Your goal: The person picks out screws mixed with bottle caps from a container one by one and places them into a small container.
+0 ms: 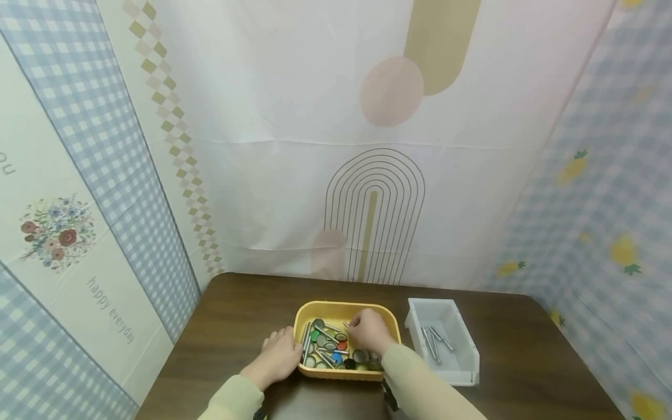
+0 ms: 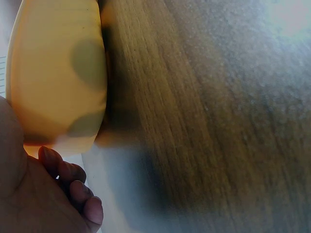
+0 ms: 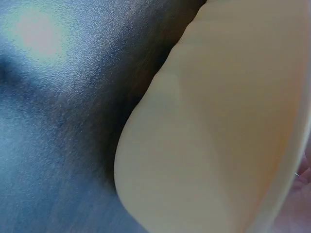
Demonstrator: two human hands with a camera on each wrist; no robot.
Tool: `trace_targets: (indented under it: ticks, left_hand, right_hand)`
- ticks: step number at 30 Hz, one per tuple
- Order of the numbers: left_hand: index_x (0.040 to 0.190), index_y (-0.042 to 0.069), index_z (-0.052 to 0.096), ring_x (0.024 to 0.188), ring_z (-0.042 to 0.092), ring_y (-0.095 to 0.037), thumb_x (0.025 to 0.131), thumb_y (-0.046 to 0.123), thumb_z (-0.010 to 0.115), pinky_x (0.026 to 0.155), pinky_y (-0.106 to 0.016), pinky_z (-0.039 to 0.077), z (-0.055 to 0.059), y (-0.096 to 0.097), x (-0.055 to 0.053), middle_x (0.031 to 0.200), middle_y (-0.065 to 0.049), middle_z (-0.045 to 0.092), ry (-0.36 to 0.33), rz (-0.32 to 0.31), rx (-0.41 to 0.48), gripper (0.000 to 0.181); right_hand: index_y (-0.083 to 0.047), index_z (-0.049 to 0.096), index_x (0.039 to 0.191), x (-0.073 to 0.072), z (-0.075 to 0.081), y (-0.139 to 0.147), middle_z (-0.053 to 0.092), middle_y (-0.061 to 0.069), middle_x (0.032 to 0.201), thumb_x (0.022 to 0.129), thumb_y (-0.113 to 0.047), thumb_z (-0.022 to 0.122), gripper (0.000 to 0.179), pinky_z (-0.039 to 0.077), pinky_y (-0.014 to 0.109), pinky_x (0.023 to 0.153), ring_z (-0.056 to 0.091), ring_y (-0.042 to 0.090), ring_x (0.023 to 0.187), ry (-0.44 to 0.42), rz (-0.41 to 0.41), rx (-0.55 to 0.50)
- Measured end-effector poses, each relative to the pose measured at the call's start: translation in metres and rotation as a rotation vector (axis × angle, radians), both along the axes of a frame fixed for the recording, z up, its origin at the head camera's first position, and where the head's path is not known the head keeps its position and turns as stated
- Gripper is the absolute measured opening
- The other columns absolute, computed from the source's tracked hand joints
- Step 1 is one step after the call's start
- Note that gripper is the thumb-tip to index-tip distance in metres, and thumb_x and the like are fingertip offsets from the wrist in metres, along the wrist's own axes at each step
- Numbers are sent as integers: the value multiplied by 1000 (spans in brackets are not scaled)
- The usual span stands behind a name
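A yellow plastic basket [image 1: 343, 374] on the table holds a mix of silver metal nails [image 1: 326, 334] and round bottle caps [image 1: 322, 339], some green, red or blue. My left hand [image 1: 280, 354] rests against the basket's left end, its fingers loosely bent outside the wall in the left wrist view. Inside the basket, toward its right side, my right hand [image 1: 369, 330] pinches a nail [image 1: 346, 324] whose tip shows past the fingertips. In the right wrist view the basket's wall [image 3: 209, 126] hides most of that hand.
Right of the basket stands a white open bin [image 1: 462, 344] with several nails [image 1: 433, 343] lying in it. Both containers sit on a dark wood-grain table [image 1: 247, 309]. Patterned cloth [image 1: 273, 192] hangs behind the table and along both sides.
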State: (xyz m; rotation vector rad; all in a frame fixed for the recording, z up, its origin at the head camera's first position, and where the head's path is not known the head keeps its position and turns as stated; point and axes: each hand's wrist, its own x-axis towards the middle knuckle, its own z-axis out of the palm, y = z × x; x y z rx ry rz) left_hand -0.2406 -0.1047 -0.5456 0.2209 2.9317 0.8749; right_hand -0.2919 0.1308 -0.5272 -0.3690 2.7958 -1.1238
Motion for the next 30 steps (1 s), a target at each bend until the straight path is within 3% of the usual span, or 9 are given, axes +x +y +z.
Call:
trace_targets:
  ticks: [5,9,15,22,30]
  left_hand:
    - [114,-6,53,97,49,-33,94,22,49,87,-54,34,0,0,0,102,-13,55,-2,4,1,35]
    - [117,-6,52,98,48,-33,94,22,49,87,-54,34,0,0,-1,104,-13,55,-14,4,6,37]
    - [112,-4,53,93,47,-30,94,22,49,84,-52,35,-1,0,-1,97,-9,54,-10,6,8,32]
    - [110,-4,53,92,48,-30,93,21,50,83,-52,34,-2,0,-2,96,-10,54,5,7,11,30]
    - [108,-3,53,90,47,-30,93,22,50,82,-51,35,-2,1,-2,94,-9,52,4,4,8,29]
  right_hand:
    - [-5,67,68,-1,4,10,54,-5,56,86,-7,65,18,40,28,47,45,10,49,-20,61,-26]
    - [-4,72,80,-2,6,16,63,-3,70,84,-7,68,7,46,29,55,52,11,60,1,99,-16]
    - [-3,70,82,-4,10,23,63,-1,75,83,-7,68,4,48,29,60,55,11,66,-8,102,-31]
    - [3,69,100,-9,14,35,66,6,81,87,-7,63,17,50,31,58,61,21,70,-103,69,-61]
    - [-1,70,99,-13,21,48,65,5,84,92,-13,64,16,49,32,64,59,16,72,-34,2,-46]
